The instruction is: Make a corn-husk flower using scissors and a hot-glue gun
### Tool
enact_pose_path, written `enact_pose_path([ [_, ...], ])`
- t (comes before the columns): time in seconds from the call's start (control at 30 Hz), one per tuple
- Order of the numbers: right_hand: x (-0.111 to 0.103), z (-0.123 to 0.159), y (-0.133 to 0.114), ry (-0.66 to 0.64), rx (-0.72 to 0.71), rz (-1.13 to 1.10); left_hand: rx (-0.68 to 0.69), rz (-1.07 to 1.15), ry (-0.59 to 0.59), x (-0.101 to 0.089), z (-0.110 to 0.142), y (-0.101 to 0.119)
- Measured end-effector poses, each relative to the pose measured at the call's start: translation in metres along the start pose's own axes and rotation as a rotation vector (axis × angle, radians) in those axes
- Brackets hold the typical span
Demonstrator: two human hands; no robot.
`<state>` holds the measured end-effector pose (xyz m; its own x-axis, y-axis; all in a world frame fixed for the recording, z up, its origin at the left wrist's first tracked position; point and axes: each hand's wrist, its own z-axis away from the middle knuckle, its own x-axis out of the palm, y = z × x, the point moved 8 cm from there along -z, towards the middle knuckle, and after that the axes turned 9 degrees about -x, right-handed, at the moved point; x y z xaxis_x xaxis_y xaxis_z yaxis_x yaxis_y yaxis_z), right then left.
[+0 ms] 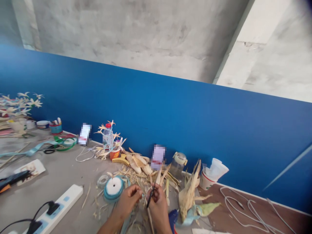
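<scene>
My left hand [130, 200] is closed in a pinch, thumb against fingertips; whatever sits between them is too small to make out. Close beside it, my right hand [158, 201] is closed on a slim dark tool [150, 196] that slants across its fingers; its exact kind is unclear. Around both hands lie shredded dry corn husk strips [138, 175]. A roll of blue ribbon [113, 190] rests just left of my left hand, next to a roll of clear tape [102, 181]. Right of my right hand are a blue glue gun [173, 217], partly hidden, and a large dry husk [188, 198].
A white power strip [63, 208] with black plugs lies at front left. Along the blue partition [170, 107] stand two phones, a husk flower arrangement [109, 139], a lidded jar [177, 164] and a paper cup [207, 180]. White cables [251, 211] curl at right.
</scene>
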<state>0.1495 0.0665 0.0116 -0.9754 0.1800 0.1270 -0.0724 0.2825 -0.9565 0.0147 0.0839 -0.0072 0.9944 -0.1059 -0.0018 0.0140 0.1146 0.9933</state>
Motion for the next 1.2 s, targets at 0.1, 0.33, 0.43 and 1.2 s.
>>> enact_pose_path([
  [0.1, 0.003, 0.001, 0.001, -0.031, 0.012, -0.032, -0.011, 0.096, 0.004, -0.001, 0.0, 0.005],
  [0.33, -0.002, -0.002, 0.001, -0.032, 0.012, -0.079, -0.023, 0.224, 0.047, -0.006, 0.0, 0.003],
  [0.43, -0.003, -0.002, 0.0, -0.033, 0.011, -0.082, -0.025, 0.24, 0.076, -0.01, 0.0, 0.003],
  [1.2, 0.035, 0.031, 0.017, -0.476, 0.054, 0.079, 0.156, -0.018, 0.413, -0.035, 0.016, 0.022],
])
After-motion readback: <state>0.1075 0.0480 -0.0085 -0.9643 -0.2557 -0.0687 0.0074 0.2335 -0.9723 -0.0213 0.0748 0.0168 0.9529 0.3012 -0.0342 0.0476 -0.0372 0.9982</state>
